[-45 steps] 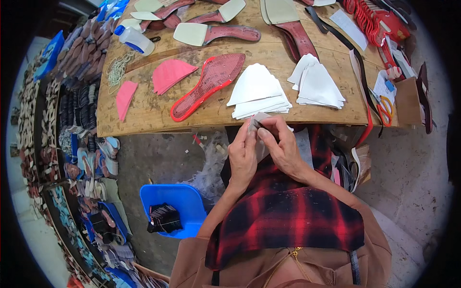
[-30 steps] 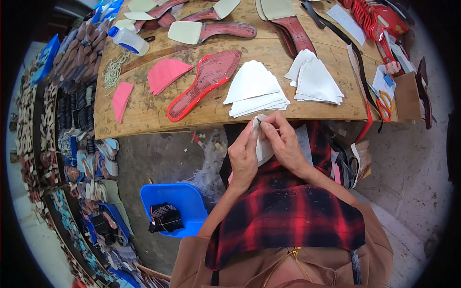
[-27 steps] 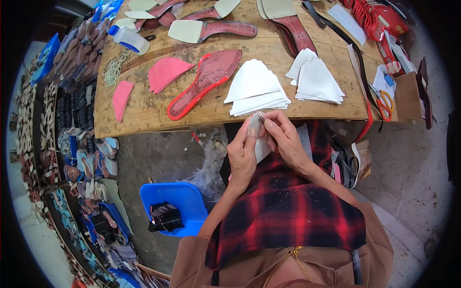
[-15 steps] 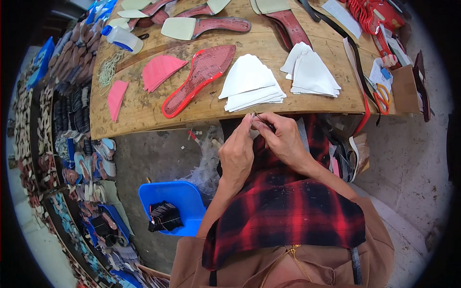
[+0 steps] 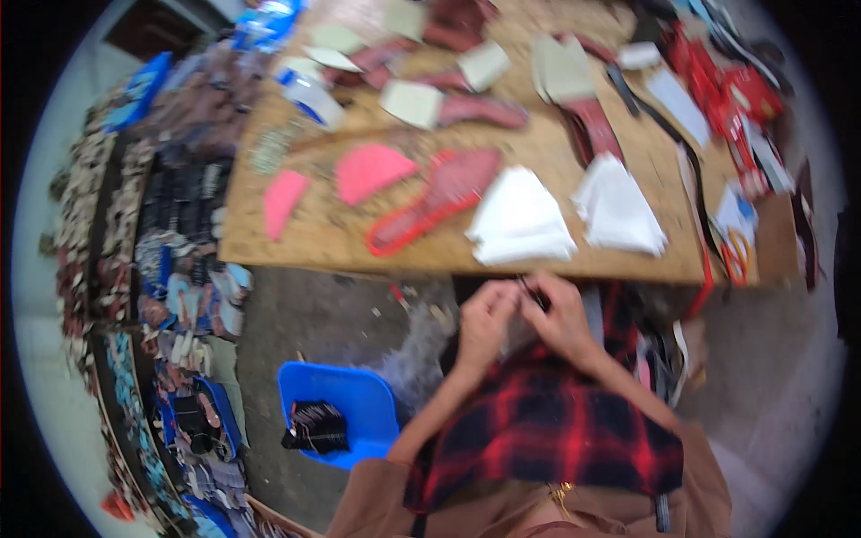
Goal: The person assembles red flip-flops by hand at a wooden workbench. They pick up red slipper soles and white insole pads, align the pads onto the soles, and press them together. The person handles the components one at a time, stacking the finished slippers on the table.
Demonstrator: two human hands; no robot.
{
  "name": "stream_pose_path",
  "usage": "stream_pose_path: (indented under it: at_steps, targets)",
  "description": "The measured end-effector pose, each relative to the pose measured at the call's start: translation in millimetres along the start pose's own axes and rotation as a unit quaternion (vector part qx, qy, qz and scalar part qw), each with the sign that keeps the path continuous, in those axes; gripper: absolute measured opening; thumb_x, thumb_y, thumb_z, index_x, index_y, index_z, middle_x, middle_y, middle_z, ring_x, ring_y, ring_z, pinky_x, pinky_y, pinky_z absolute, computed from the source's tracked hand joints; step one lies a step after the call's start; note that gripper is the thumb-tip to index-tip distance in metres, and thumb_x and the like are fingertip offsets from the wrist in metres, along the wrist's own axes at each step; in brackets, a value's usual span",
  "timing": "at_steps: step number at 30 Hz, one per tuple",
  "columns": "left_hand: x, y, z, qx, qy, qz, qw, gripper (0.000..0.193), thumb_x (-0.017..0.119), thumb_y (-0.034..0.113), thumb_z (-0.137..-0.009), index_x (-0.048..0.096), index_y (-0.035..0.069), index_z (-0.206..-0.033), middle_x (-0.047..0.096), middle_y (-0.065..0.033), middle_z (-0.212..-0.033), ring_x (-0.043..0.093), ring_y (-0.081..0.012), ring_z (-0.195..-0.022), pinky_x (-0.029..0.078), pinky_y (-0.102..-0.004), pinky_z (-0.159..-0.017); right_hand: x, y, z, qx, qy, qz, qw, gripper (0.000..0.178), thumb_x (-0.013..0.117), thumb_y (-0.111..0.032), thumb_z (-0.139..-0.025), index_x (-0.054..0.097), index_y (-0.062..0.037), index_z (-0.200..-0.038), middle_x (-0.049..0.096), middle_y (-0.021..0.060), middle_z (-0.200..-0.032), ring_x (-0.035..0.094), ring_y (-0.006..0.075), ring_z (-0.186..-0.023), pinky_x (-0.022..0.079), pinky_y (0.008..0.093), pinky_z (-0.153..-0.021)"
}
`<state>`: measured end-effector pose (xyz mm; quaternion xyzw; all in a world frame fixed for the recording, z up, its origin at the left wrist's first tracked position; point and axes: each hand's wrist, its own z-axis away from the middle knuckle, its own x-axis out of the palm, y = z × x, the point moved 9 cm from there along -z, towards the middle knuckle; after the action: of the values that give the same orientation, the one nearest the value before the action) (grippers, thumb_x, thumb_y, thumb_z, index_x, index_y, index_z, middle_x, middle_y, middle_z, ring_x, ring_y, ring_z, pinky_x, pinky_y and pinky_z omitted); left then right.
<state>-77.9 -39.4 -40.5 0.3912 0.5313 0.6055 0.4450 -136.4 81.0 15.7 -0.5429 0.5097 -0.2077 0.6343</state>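
- Change: compared with a second ago, the thin, pale sheet piece point(image 5: 520, 335) shows less face at the fingertips; it hangs between the hands.
- Left hand point(image 5: 487, 314): narrow pinch, apparently on the piece.
- Right hand point(image 5: 558, 314): curled around a dark, slim tool point(image 5: 538, 294).
- Implication: close two-handed work apparently continues.
- Beyond the hands: white, fan-shaped stack point(image 5: 523, 220) on the brown wooden counter point(image 5: 314, 244).
- Left, nearer the body: blue plastic bin point(image 5: 372, 408).
- Obstruction: fingers and blur hide the contact.
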Motion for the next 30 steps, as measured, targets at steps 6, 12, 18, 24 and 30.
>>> stream_pose_path:
  at_steps: [6, 12, 18, 24, 30]
  targets:
    - [-3, -32, -1, -0.074, 0.013, 0.170, 0.983, 0.025, 0.053, 0.018, -0.098, 0.063, -0.003, -0.105, 0.066, -0.0036, -0.089, 0.057, -0.0077, -0.084, 0.047, -0.0251, -0.077, 10, -34, 15, -0.187, -0.043, 0.039, 0.981, 0.023, 0.067, -0.002, -0.070, 0.060, -0.0014, -0.092, 0.059, 0.0146, -0.078, 0.062, 0.0330, -0.069, 0.050, 0.0386, -0.061]
    - [6, 24, 1, 0.001, 0.028, -0.023, 0.999, 0.024, 0.054, 0.017, -0.099, 0.063, -0.003, -0.111, 0.069, -0.0060, -0.088, 0.059, -0.0075, -0.081, 0.048, -0.0243, -0.072, 2, 29, 12, 0.130, -0.006, -0.120, 0.984, 0.019, 0.068, -0.018, -0.087, 0.059, -0.0014, -0.086, 0.061, 0.0064, -0.069, 0.059, 0.0130, -0.058, 0.045, 0.0266, -0.051]
    - [-5, 40, 1, 0.051, 0.088, -0.089, 0.991, 0.024, 0.056, 0.017, -0.099, 0.064, -0.003, -0.109, 0.069, -0.0071, -0.089, 0.059, -0.0081, -0.081, 0.048, -0.0252, -0.073, -1, 42, 23, 0.254, -0.030, -0.230, 0.939, 0.029, 0.062, -0.020, -0.091, 0.056, 0.0007, -0.072, 0.056, 0.0032, -0.057, 0.052, 0.0084, -0.052, 0.041, 0.0271, -0.047]
    - [-117, 74, -11, 0.104, 0.318, -0.054, 0.941, 0.025, 0.056, 0.019, -0.100, 0.064, -0.003, -0.109, 0.067, -0.0075, -0.097, 0.061, -0.0130, -0.087, 0.050, -0.0296, -0.079, -94, 79, 98, 0.182, 0.096, 0.102, 0.973, 0.016, 0.062, -0.012, -0.080, 0.060, 0.0036, -0.078, 0.054, 0.0214, -0.062, 0.056, 0.0166, -0.056, 0.044, 0.0365, -0.055]
    - [-60, 57, -35, 0.017, 0.087, 0.119, 0.989, 0.024, 0.057, 0.014, -0.098, 0.061, -0.004, -0.113, 0.066, -0.0061, -0.099, 0.060, -0.0096, -0.088, 0.049, -0.0233, -0.080, -176, 115, 163, 0.228, -0.012, 0.382, 0.896, 0.028, 0.062, -0.018, -0.088, 0.061, -0.0017, -0.111, 0.066, 0.0234, -0.097, 0.065, 0.0396, -0.093, 0.051, 0.0460, -0.082]
